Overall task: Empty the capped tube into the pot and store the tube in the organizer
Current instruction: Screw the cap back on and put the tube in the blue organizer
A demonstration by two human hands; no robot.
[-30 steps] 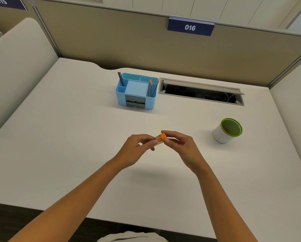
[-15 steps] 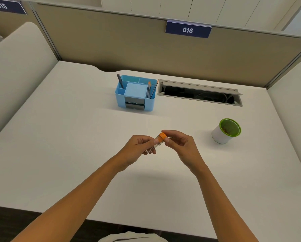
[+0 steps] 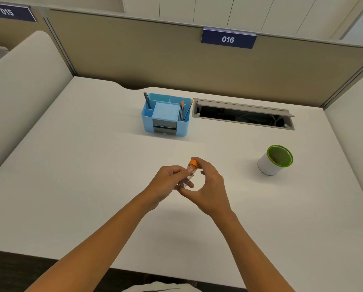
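On the white cubicle desk [image 3: 92, 165], at frame centre, the left hand [image 3: 168, 182] gripped a small clear plastic tube [image 3: 188, 178] while the right hand [image 3: 208, 186] pinched its orange cap [image 3: 194, 163] (still seated). Unscrewing upright would likely avoid spills before the green-rimmed white pot [image 3: 269, 165], right.

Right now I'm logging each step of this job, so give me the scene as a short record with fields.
tube: clear, orange cap still on, tilted, held above the desk
left hand: grip on the tube body
right hand: fingertips on the cap
pot: white, green rim, upright, to the right, apart from the hands
organizer: blue, at the back of the desk, pencils in its right slot
task stage: cap not yet off, nothing poured
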